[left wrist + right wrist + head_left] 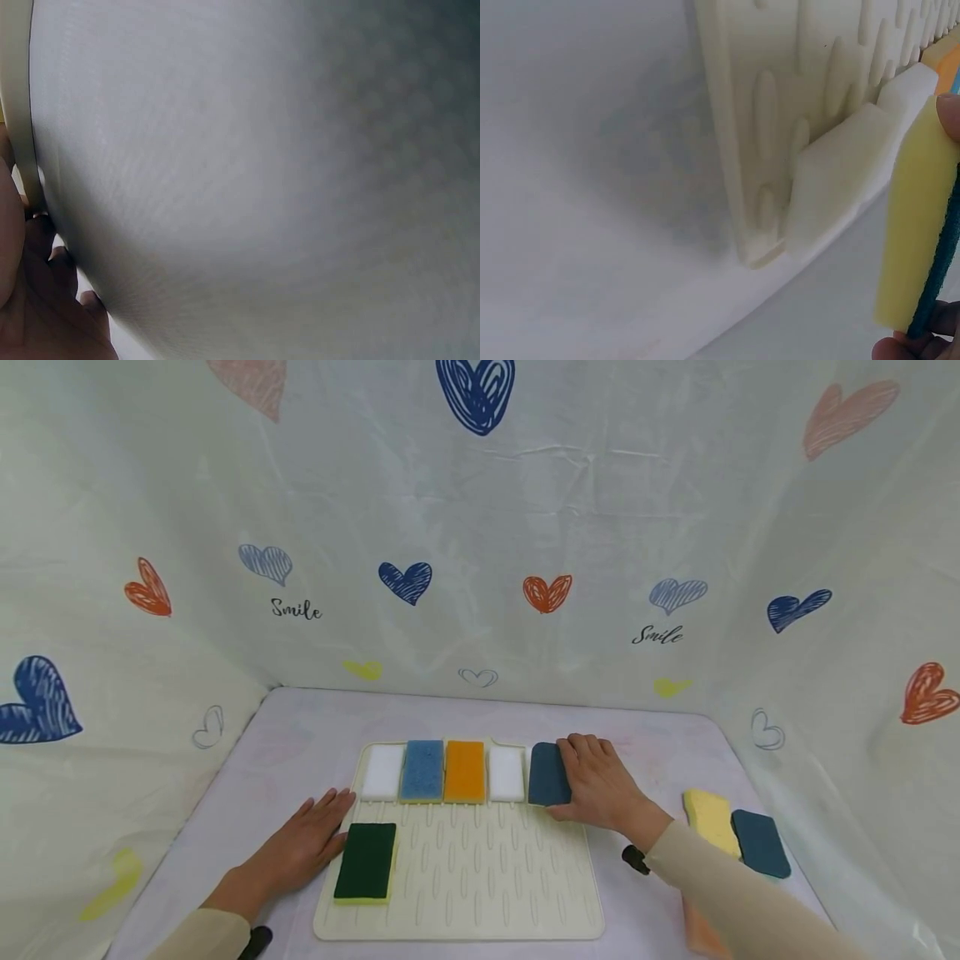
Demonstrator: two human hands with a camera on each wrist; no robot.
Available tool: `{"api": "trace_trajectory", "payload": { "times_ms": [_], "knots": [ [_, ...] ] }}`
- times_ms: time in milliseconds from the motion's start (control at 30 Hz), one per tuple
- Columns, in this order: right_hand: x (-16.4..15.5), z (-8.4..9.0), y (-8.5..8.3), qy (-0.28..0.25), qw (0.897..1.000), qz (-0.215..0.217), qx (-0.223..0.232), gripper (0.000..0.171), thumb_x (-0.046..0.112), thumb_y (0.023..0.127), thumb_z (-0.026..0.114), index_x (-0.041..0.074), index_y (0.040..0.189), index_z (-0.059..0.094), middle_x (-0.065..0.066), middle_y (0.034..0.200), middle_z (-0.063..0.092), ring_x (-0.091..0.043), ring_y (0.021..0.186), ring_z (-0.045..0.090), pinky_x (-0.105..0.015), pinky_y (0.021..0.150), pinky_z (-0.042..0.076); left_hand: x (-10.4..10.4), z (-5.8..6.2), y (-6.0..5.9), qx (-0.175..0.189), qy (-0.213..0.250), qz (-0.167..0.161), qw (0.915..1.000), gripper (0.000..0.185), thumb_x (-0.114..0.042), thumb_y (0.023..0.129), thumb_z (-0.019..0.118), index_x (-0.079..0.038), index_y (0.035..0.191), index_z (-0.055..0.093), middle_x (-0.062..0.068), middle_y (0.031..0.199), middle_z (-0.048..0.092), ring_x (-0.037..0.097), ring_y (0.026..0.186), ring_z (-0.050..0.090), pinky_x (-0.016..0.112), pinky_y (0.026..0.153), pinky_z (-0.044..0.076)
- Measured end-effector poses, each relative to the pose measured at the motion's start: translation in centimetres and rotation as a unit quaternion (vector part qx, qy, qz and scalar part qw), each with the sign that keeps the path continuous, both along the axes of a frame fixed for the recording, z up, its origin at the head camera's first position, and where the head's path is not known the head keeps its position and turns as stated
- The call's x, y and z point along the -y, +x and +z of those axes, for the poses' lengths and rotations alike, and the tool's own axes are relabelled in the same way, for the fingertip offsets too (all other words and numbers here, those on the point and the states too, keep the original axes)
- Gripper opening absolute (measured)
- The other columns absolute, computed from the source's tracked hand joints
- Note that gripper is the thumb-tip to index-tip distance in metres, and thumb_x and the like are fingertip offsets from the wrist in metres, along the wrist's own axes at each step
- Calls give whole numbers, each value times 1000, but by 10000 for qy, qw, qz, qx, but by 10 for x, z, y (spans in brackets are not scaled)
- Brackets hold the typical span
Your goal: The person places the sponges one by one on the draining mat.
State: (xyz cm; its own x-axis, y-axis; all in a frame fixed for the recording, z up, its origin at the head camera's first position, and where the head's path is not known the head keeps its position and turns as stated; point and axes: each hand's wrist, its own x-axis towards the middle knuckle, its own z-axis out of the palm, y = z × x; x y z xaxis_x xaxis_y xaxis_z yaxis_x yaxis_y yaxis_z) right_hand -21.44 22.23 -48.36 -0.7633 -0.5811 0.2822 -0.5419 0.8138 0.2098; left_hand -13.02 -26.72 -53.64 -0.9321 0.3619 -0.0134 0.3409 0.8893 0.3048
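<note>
My right hand (600, 781) grips the dark blue sponge (548, 774) at centre right of the head view, setting it at the right end of the sponge row on the cream mat (480, 893). My left hand (307, 843) lies flat, fingers relaxed, lower left, just beside the green sponge (366, 862).

Long beige sleeves (720, 877) (black wrist straps (634, 858)) on both arms.
</note>
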Motion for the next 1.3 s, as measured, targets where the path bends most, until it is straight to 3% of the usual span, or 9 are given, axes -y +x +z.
{"api": "trace_trajectory", "payload": {
  "times_ms": [267,567,1000,1300],
  "knots": [
    [20,-6,3,-50,9999,90,48,110,80,70,78,-2,139,54,-18,127,58,-35,113,58,-50,98,51,-1,1,1,-51,-42,-62,10000,63,-26,107,62,0,161,40,19,163,46,43,153,40,65,122,32],
    [48,-9,13,-71,9990,135,428,109,81,74,76,-1,142,52,-19,132,56,-35,116,56,-49,101,49,-2,0,1,-116,-103,-75,9999,63,-26,107,62,0,160,41,19,163,47,43,152,41,65,122,34],
    [100,-25,42,-228,9967,716,322,111,89,71,71,2,139,55,-14,126,60,-28,111,58,-43,95,50,-1,0,1,-115,-104,-69,9999,63,-27,107,62,-1,161,41,18,163,46,42,153,40,64,122,33],
    [138,-26,64,-77,9950,867,484,109,90,73,66,6,140,54,-8,123,59,-22,108,56,-38,91,47,0,1,1,-101,-26,-63,9999,64,-26,106,63,0,160,41,19,163,46,44,153,40,65,122,32]
  ]
}}
